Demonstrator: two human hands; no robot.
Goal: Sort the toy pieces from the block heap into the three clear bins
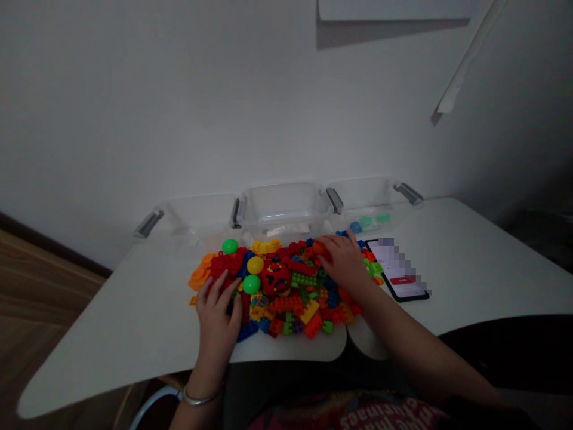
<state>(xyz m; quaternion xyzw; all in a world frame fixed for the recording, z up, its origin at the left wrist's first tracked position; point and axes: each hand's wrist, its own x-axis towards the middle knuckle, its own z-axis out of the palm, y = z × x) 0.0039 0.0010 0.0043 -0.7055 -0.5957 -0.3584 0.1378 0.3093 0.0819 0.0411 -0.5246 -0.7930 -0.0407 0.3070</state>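
Note:
A heap of coloured plastic building bricks [290, 298] lies in the middle of the white table [134, 322]. My left hand [218, 319] rests on the heap's left edge with its fingers spread over red pieces, close to a green ball [251, 284] and a yellow ball [255, 264]. My right hand [344, 263] lies over the heap's far right part, its fingers curled around an orange-red ball [320, 249]. A second green ball [230, 246] sits at the heap's far left. A red round toy [276, 278] lies in the middle.
Three clear plastic bins with grey handles stand in a row against the wall: left [197, 218], middle [284, 209], right [371, 200]. A phone [398, 272] with a lit screen lies right of the heap. The table's near edge curves inward at my body.

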